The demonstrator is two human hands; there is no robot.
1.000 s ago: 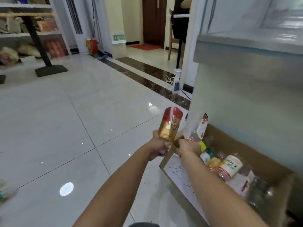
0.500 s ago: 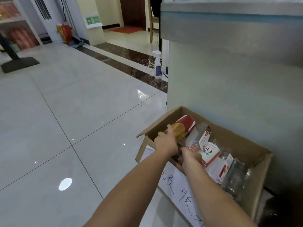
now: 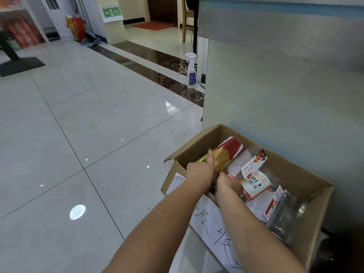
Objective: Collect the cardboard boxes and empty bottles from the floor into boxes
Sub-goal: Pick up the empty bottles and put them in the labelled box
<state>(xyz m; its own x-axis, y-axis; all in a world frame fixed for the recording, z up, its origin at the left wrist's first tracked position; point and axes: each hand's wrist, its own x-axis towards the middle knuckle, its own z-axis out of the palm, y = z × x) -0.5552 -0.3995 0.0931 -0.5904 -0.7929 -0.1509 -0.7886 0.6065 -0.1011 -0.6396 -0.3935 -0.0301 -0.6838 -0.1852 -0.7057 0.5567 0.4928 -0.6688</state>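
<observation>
drop-off step i reckon: left hand (image 3: 201, 172) fingers wrapped round the red-gold bottle (image 3: 226, 153), right hand (image 3: 228, 185) gripping the clear bottle (image 3: 239, 164) by its neck, both down inside the cardboard box (image 3: 194, 147), next just let go.

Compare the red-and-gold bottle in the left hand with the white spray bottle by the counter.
The red-and-gold bottle is tilted inside the cardboard box; the spray bottle stands upright on the floor. The left hand grips the red-and-gold bottle; nothing touches the spray bottle. Both carry labels.
</observation>
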